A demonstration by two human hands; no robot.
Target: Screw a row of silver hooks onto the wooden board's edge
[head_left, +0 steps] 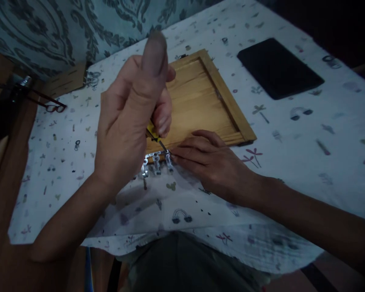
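My left hand, thumb pointing up, is wrapped around the yellow handle of a screwdriver. Its shaft slants down to the right, and the tip meets the right end of a silver hook rail. This rail lies along the near edge of a framed wooden board, with several hooks hanging toward me. My left hand hides the rail's left part and much of the board. Fingers together, my right hand rests on the board's near edge, fingertips pinching at the rail's right end.
A dark flat tablet-like object lies at the right on the patterned tablecloth. Red-framed glasses are at the left edge, near a brown cardboard piece with metal bits beside it. A patterned curtain borders the table's far side.
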